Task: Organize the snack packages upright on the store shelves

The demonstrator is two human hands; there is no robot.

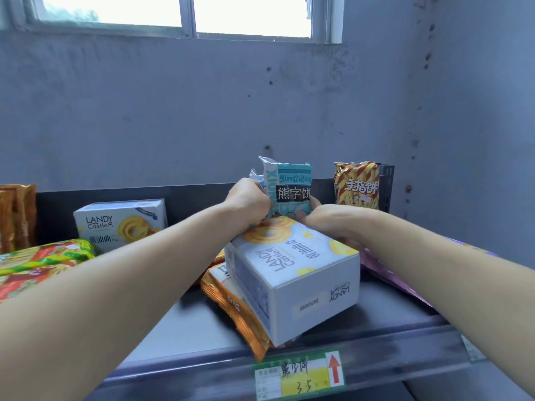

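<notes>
Both my hands hold a teal snack bag (292,183) upright near the back of the dark shelf (199,328). My left hand (249,202) grips its left side and my right hand (327,224) grips its lower right corner. In front of them a white Landy Castle cookie box (295,273) lies tilted on an orange packet (231,302). A second Landy Castle box (121,222) stands upright at the back left. A striped yellow and red bag (357,185) stands upright at the back right.
A green and red bag (37,261) lies flat at the left, with orange packets (16,215) behind it. A purple bag (388,270) lies under my right forearm. A green price tag (301,374) sits on the shelf's front edge. A grey wall and window rise behind.
</notes>
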